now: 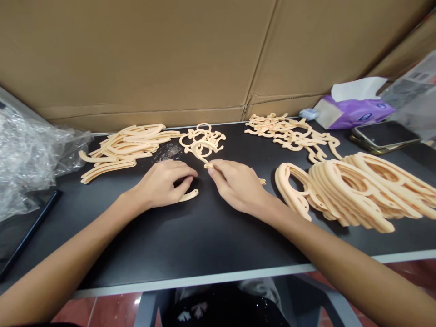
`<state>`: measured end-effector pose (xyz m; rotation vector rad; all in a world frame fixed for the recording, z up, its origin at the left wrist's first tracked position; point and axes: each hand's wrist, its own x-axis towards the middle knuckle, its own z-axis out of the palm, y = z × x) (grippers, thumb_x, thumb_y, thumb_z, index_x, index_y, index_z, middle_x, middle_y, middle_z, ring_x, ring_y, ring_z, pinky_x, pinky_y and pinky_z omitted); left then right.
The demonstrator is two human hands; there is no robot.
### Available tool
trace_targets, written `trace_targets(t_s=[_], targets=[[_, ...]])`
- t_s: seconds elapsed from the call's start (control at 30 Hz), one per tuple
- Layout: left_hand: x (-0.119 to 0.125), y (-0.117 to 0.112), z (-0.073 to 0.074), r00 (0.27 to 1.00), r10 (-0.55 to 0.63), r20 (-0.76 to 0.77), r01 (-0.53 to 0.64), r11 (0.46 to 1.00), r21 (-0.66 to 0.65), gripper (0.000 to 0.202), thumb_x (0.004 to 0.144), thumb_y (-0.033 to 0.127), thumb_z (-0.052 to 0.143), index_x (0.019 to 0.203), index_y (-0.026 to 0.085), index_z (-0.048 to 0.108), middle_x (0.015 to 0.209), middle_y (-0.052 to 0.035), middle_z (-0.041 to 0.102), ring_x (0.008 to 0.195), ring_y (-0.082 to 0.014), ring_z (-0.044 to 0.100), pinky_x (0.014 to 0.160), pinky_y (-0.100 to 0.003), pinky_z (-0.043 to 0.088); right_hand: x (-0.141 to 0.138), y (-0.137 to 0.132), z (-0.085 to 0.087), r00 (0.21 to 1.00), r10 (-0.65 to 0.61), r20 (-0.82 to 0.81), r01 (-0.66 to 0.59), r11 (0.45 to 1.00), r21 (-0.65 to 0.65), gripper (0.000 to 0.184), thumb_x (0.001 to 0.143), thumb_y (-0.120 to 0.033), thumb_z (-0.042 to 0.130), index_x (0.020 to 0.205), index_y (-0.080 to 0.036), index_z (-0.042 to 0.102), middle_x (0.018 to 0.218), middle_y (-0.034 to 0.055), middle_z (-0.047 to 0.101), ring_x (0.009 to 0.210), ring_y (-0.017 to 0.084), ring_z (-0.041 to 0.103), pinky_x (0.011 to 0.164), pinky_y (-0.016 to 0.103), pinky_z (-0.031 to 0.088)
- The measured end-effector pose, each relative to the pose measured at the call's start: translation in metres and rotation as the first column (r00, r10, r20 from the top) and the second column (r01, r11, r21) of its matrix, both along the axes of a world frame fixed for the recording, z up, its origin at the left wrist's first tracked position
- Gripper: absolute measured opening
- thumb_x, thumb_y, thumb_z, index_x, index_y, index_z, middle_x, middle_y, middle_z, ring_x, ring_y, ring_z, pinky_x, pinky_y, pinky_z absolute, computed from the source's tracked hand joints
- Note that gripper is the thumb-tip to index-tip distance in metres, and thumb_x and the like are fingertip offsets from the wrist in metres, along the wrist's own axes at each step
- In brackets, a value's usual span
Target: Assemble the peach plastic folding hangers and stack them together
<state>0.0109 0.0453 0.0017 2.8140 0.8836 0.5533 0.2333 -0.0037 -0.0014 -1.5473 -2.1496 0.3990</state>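
1. Your right hand [236, 184] pinches the end of a hook-shaped piece [201, 158] between thumb and fingers, above the desk [190, 245], in front of the pile of small hooks [203, 144].
2. Your left hand [163, 182] has its fingers curled over a curved strip [190, 195], whose tip pokes out below the thumb; you can't tell from here whether they grip it.
3. The step in hand looks like handling the hook piece while the strip lies apart from it.
4. The next move seems to call for a steady right pinch and a sure left hold on the strip.
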Motion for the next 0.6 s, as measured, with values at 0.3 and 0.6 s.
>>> trace_targets(t_s=[0.3, 0.6], targets=[[-0.006, -0.003, 0.032, 0.986, -0.028, -0.164, -0.052, 0.882, -0.468, 0.020, 0.089, 0.040, 0.062, 0.087, 0.021, 0.069, 0.093, -0.0014, 0.070, 0.084, -0.0165, 0.064, 0.077, -0.027, 0.049, 0.000, 0.002, -0.003, 1.000, -0.018, -0.019, 0.018, 1.000, 0.016, 0.031, 0.105, -0.035, 0.039, 0.110, -0.022, 0.066, 0.099, 0.0060, 0.077, 0.088, 0.023, 0.072, 0.072, 0.031, 0.042], [0.003, -0.006, 0.015, 0.992, 0.124, 0.004, -0.110, 0.895, -0.432, 0.020, 0.089, 0.036, 0.063, 0.081, 0.018, 0.067, 0.084, -0.0014, 0.075, 0.075, -0.0156, 0.068, 0.068, -0.025, 0.049, 0.002, 0.006, -0.005, 0.994, 0.012, -0.111, -0.017, 0.999, -0.044, 0.021, 0.098, -0.028, 0.052, 0.101, -0.021, 0.072, 0.086, 0.0039, 0.077, 0.071, 0.017, 0.066, 0.067, 0.029, 0.041]])
